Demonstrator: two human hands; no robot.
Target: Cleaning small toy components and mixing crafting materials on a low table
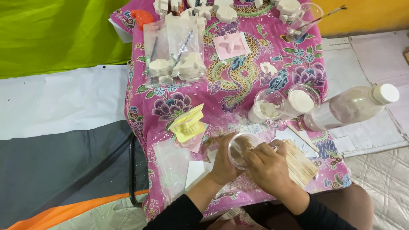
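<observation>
Here, the left hand (224,164) wraps its fingers around a clear plastic cup (241,150), tilted above the pink floral cloth (221,85) — the right hand (267,167) has its fingers bunched at the cup's mouth, just beside a stack of wooden sticks (300,164).

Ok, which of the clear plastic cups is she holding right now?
The tilted cup nearest the person, clasped in the left hand. The other two stand untouched farther back, holding white powder.
</observation>
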